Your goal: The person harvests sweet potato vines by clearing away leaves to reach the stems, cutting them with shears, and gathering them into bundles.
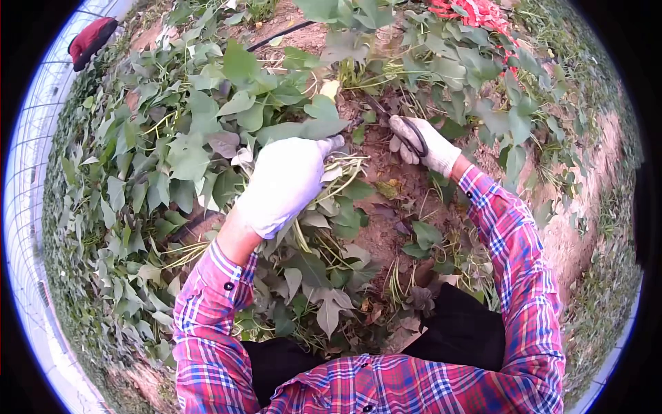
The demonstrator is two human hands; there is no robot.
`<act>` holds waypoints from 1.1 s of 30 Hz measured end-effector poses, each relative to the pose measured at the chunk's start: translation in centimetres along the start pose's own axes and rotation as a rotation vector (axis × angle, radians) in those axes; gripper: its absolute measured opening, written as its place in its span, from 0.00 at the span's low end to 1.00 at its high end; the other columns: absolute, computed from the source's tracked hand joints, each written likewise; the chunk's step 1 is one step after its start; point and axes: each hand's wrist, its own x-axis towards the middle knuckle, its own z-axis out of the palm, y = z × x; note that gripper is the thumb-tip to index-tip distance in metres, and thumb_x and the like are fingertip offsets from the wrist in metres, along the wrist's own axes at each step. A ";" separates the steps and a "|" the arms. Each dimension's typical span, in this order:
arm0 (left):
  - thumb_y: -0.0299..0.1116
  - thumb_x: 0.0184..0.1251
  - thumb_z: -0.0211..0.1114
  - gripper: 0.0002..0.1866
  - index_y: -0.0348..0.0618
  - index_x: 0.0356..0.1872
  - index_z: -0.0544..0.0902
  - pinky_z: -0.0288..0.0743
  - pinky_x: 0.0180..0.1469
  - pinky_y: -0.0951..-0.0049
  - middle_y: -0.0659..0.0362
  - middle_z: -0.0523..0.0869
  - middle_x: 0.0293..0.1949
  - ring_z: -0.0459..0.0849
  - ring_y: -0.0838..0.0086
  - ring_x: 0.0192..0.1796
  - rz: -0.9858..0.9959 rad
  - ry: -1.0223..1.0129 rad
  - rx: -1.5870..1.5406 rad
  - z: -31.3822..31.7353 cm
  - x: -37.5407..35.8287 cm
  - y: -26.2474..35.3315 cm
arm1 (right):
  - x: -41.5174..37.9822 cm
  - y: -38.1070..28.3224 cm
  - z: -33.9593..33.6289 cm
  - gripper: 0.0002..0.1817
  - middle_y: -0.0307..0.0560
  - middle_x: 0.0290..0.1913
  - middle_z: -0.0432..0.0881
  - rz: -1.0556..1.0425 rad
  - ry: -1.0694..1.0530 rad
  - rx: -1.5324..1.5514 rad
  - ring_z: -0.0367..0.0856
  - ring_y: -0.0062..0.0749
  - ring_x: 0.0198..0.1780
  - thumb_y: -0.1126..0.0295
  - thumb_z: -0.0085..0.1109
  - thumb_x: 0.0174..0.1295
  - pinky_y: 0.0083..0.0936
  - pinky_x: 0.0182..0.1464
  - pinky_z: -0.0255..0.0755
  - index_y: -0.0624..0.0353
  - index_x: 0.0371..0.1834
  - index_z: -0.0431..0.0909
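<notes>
My left hand (284, 185), in a white glove, is closed around a bunch of leafy vine cuttings (348, 168). Their pale cut stems stick out to the right of the fist, and leaves hang below it. To the right, my gloved right hand (434, 148) grips black-handled scissors (416, 135), a handle loop showing over the fingers. The scissors' blades point up and left, low over the soil among the vine stems (358, 81). Their tips are lost among the stems and leaves.
Broad-leaved vines (186, 152) cover the ground on the left and ahead. Red strips (476, 15) lie on the plants at the top right. A black hose (283, 34) crosses the soil ahead. At the far left are a red and black shape (91, 43) and a gridded translucent wall (24, 207).
</notes>
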 end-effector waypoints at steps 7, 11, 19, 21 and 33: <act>0.24 0.58 0.52 0.32 0.56 0.67 0.70 0.73 0.26 0.61 0.52 0.80 0.22 0.80 0.59 0.23 0.026 0.132 0.216 5.5 8.9 -3.2 | 3.4 0.5 1.8 0.24 0.39 0.26 0.78 -0.096 -0.075 -0.048 0.72 0.18 0.17 0.50 0.54 0.68 0.16 0.18 0.62 0.59 0.55 0.76; 0.27 0.61 0.51 0.27 0.60 0.64 0.75 0.78 0.31 0.58 0.49 0.84 0.27 0.85 0.57 0.29 -0.217 0.070 0.296 7.9 10.1 -11.0 | 2.7 -0.6 1.6 0.28 0.40 0.26 0.79 -0.047 -0.030 -0.184 0.70 0.18 0.15 0.48 0.55 0.67 0.17 0.17 0.63 0.60 0.60 0.72; 0.27 0.62 0.50 0.29 0.63 0.66 0.72 0.80 0.39 0.55 0.47 0.86 0.33 0.86 0.56 0.35 -0.414 -0.136 0.208 9.7 7.3 -12.6 | 2.3 0.5 -0.7 0.35 0.44 0.27 0.80 0.128 -0.055 -0.109 0.72 0.19 0.18 0.35 0.49 0.64 0.17 0.20 0.66 0.62 0.45 0.75; 0.28 0.61 0.51 0.29 0.63 0.65 0.73 0.79 0.37 0.54 0.47 0.85 0.30 0.86 0.56 0.33 -0.380 -0.113 0.193 9.9 6.9 -12.5 | 2.3 0.2 0.2 0.38 0.46 0.30 0.81 0.037 -0.105 -0.031 0.72 0.18 0.20 0.32 0.45 0.63 0.16 0.21 0.66 0.63 0.47 0.73; 0.27 0.58 0.53 0.21 0.51 0.53 0.81 0.78 0.32 0.58 0.48 0.84 0.26 0.86 0.56 0.30 -0.108 0.160 0.274 8.2 12.4 -7.4 | 4.8 0.4 2.5 0.42 0.50 0.36 0.81 0.054 -0.022 0.389 0.73 0.20 0.23 0.29 0.52 0.56 0.16 0.25 0.71 0.64 0.48 0.71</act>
